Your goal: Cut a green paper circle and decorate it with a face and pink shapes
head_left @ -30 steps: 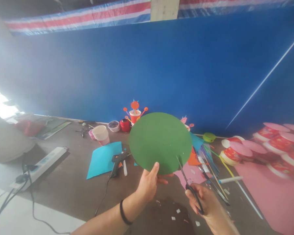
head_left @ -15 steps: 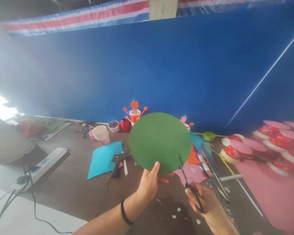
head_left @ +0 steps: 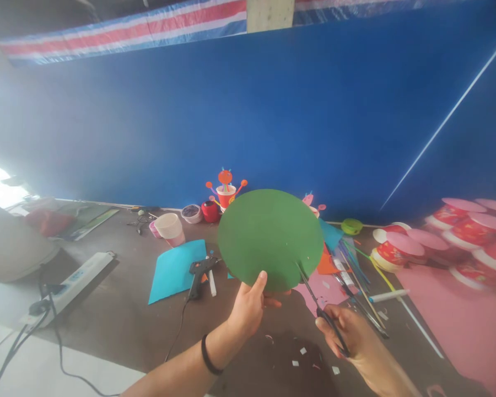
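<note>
A green paper disc (head_left: 269, 237) is held up over the brown table, pinched at its lower edge by my left hand (head_left: 248, 309), thumb on the front. My right hand (head_left: 349, 336) grips black-handled scissors (head_left: 314, 300); their blades point up-left and meet the disc's lower right edge. Small paper scraps (head_left: 301, 358) lie on the table below the hands.
A black glue gun (head_left: 198, 273) lies on a cyan sheet (head_left: 171, 270), its cord trailing toward me. A white cup (head_left: 170, 227), small pots, a decorated red cup (head_left: 225, 193), straws and sticks (head_left: 355, 281), pink-lidded red cups (head_left: 400, 248), pink sheet (head_left: 450, 314) and a power strip (head_left: 72, 278) surround them.
The view has shifted slightly; my right hand with the scissors has dropped a little and moved right. The disc and left hand stay almost where they were.
</note>
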{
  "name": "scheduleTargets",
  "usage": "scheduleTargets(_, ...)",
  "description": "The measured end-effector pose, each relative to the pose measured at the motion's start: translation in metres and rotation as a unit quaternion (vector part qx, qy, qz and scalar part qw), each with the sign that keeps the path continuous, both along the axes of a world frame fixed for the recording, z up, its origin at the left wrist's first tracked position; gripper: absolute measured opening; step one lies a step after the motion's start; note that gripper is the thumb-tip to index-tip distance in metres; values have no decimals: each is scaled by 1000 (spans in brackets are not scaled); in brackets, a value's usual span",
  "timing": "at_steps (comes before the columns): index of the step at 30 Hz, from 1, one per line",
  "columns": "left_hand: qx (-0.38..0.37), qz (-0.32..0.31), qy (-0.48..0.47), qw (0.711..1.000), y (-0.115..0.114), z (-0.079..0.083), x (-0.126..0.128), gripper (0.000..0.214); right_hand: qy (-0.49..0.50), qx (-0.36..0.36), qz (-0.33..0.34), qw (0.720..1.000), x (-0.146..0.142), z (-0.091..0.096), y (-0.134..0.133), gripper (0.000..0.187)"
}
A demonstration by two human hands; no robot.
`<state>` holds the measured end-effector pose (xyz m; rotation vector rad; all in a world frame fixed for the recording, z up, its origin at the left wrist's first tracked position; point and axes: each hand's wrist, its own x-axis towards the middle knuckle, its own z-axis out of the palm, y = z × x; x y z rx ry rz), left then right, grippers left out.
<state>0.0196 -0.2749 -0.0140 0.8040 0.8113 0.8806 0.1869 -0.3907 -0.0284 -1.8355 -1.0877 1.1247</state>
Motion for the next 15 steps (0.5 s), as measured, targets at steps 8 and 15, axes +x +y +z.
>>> scheduleTargets(8, 16, -23, 1, 1000, 1, 4, -5, 53, 23, -3, 3, 1000, -5, 27, -4, 56)
scheduleTargets(15, 16, -29, 0, 999, 1, 3, -5, 48, 29, -16, 6, 999, -3, 16, -5, 57)
